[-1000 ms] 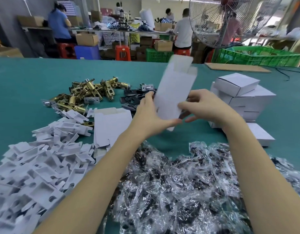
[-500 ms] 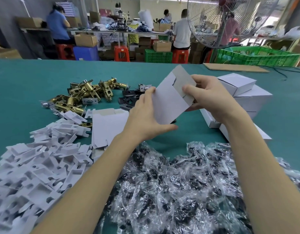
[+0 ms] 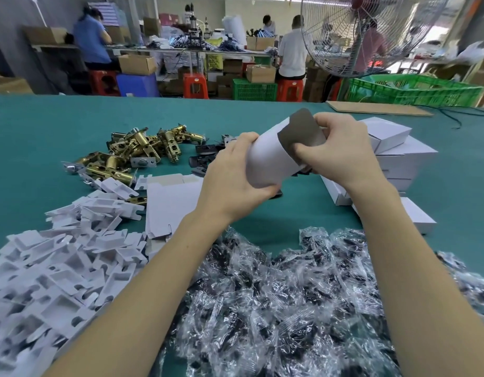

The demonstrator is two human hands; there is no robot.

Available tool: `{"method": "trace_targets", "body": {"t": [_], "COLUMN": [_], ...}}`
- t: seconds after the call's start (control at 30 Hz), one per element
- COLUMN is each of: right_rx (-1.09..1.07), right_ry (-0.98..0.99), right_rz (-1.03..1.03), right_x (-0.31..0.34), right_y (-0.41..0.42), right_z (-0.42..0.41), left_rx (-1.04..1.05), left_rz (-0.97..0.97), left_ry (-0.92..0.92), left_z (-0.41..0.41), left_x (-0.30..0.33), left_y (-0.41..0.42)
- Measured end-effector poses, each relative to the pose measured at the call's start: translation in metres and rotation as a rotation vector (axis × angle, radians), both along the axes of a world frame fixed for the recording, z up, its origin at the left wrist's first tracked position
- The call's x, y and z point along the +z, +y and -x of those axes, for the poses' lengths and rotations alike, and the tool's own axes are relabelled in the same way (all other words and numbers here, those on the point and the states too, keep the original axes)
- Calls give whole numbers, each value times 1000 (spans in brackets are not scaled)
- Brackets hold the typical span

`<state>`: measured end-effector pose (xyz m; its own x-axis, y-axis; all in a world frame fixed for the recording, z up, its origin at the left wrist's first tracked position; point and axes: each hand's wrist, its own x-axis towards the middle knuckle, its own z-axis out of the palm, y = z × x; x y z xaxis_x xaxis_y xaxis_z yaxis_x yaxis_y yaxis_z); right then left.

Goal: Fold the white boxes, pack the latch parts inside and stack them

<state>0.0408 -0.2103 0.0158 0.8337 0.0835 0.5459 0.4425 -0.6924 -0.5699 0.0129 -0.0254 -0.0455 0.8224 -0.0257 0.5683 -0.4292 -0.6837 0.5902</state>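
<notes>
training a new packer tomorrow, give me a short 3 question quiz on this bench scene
1. True or false: both hands grip the white box blank above the table.
2. Which hand works the grey-backed end flap? A) left hand B) right hand C) neither
3. Fill in: the brass latch parts lie on the green table to the ____ of the held blank.

Key
1. True: the left hand holds the near end and the right hand the far end.
2. B
3. left; the finished white boxes are stacked on the right.
</notes>
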Motion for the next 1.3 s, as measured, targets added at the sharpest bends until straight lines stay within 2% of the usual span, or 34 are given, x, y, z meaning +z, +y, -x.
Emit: {"method": "trace_targets", "body": {"t": [0.07, 0.13, 0.17, 0.23, 0.33, 0.5, 0.77, 0.9, 1.07, 1.2, 1.3], "right_rx": [53, 239, 334, 435, 359, 367, 446, 472, 510, 573, 593], "right_ry": [93, 305, 383, 444, 381, 380, 374, 302, 136, 223, 258], "right_rz": [-172, -385, -401, -282, -135, -175, -252, -445, -390, -434, -447], "right_x": [1, 6, 7, 4, -8, -12, -22, -26, -28, -27, -27], "right_y": [2, 0, -2, -2, 7, 7, 5, 11, 16, 13, 11], "right_z": [1, 2, 3, 4, 4, -1, -5, -6, -6, -7, -7], "left_rx": [0, 21, 29, 24, -4, -317, -323, -271, -225, -287, -307], "left_rz": [91, 205, 254, 299, 261, 319, 342, 488, 535, 670, 612], "left_ry": [46, 101, 118, 127, 139, 459, 410, 348, 344, 250, 166], "left_z": [0, 0, 0, 0, 1, -2, -9, -8, -7, -7, -4], "left_x": [2, 3, 3, 4, 3, 15, 15, 13, 14, 20, 26], "left_y": [1, 3, 4, 4, 2, 26, 42, 40, 40, 39, 42]}}
